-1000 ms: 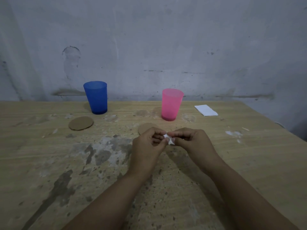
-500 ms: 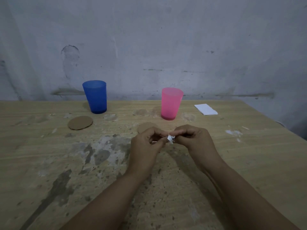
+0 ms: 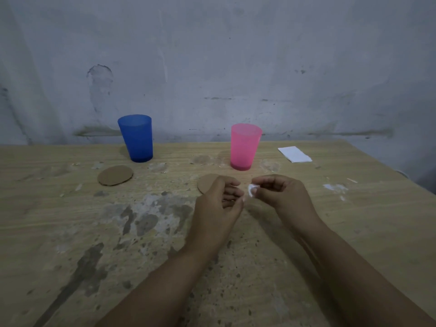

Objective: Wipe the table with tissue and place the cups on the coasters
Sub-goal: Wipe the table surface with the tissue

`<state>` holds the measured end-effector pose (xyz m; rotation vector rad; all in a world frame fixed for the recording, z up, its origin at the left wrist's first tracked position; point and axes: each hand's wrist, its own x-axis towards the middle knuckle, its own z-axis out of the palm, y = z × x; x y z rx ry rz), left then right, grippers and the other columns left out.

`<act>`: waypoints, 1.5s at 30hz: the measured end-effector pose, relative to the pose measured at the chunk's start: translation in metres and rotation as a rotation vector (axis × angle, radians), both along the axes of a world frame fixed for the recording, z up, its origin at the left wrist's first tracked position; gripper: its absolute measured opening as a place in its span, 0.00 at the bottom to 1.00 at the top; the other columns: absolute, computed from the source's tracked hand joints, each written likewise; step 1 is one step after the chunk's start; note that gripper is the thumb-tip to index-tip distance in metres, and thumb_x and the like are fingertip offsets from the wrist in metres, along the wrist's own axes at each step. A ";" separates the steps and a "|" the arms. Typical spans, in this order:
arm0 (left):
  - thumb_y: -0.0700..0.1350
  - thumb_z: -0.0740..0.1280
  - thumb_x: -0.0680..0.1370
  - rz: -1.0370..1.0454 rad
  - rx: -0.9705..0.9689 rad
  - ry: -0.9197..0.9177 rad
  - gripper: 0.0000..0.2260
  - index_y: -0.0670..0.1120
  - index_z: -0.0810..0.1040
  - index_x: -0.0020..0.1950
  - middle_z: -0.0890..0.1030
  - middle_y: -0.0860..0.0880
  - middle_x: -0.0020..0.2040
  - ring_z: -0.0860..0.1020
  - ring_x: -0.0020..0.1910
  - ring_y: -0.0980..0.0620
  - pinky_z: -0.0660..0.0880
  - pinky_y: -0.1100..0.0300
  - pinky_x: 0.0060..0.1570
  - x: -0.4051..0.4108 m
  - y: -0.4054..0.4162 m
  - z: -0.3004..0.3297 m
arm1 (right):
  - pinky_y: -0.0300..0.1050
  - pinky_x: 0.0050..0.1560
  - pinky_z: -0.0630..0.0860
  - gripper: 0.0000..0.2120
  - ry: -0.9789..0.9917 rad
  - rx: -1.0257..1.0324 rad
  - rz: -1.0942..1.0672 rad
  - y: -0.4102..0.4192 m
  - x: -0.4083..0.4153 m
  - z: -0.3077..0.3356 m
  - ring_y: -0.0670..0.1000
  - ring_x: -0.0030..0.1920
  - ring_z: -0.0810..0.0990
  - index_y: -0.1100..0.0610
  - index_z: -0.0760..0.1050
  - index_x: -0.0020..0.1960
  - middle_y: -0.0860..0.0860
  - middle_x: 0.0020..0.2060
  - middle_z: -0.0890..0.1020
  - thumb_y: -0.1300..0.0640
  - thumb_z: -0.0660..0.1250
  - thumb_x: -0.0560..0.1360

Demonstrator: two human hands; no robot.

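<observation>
Both forearms are bare right down to the bottom edge of the view, with no sleeve showing, and the left hand and right hand wear no glove, ring, watch or band.

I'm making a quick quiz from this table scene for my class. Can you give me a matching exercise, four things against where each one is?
Things
1. blue cup
2. pink cup
3. folded white tissue
4. small white wad

Places
A. pinched in the right hand
B. flat on the table, far right
C. just behind the left brown coaster
D. behind the coaster half hidden by the left hand

Pairs: 1-C, 2-D, 3-B, 4-A
</observation>
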<state>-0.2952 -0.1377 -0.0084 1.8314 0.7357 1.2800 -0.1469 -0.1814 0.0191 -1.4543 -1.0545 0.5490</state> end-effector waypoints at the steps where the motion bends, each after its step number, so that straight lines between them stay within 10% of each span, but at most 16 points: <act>1: 0.41 0.69 0.74 -0.002 0.045 0.110 0.11 0.54 0.74 0.53 0.81 0.57 0.47 0.78 0.47 0.64 0.75 0.70 0.46 0.000 0.000 -0.001 | 0.25 0.40 0.73 0.07 -0.159 -0.035 -0.093 0.003 0.010 0.000 0.41 0.36 0.81 0.55 0.83 0.42 0.48 0.35 0.85 0.64 0.75 0.66; 7: 0.53 0.59 0.79 -0.027 0.301 0.772 0.20 0.49 0.70 0.70 0.68 0.51 0.72 0.62 0.72 0.54 0.56 0.62 0.68 0.003 0.001 -0.006 | 0.47 0.53 0.76 0.11 -0.834 -0.319 -0.220 0.039 0.039 -0.008 0.56 0.50 0.80 0.62 0.82 0.48 0.59 0.47 0.83 0.69 0.63 0.71; 12: 0.58 0.52 0.81 -0.052 0.321 0.925 0.26 0.48 0.58 0.76 0.58 0.51 0.77 0.53 0.76 0.54 0.49 0.60 0.72 0.004 0.002 -0.009 | 0.38 0.55 0.71 0.11 -0.888 -0.264 -0.079 0.061 0.024 -0.005 0.55 0.51 0.80 0.61 0.82 0.50 0.57 0.49 0.84 0.67 0.64 0.72; 36: 0.60 0.49 0.80 -0.060 0.291 1.001 0.31 0.45 0.49 0.78 0.48 0.48 0.79 0.45 0.77 0.55 0.40 0.61 0.71 0.005 0.002 -0.015 | 0.46 0.54 0.75 0.10 -0.844 -0.290 -0.157 0.073 0.030 -0.005 0.57 0.51 0.80 0.62 0.82 0.47 0.58 0.47 0.84 0.67 0.64 0.70; 45: 0.61 0.52 0.80 -0.066 0.272 0.983 0.31 0.44 0.52 0.77 0.53 0.48 0.78 0.49 0.77 0.55 0.44 0.63 0.70 0.004 0.006 -0.015 | 0.20 0.42 0.65 0.12 -0.855 -0.256 0.077 0.018 0.019 0.003 0.46 0.40 0.79 0.60 0.84 0.41 0.54 0.40 0.86 0.72 0.65 0.66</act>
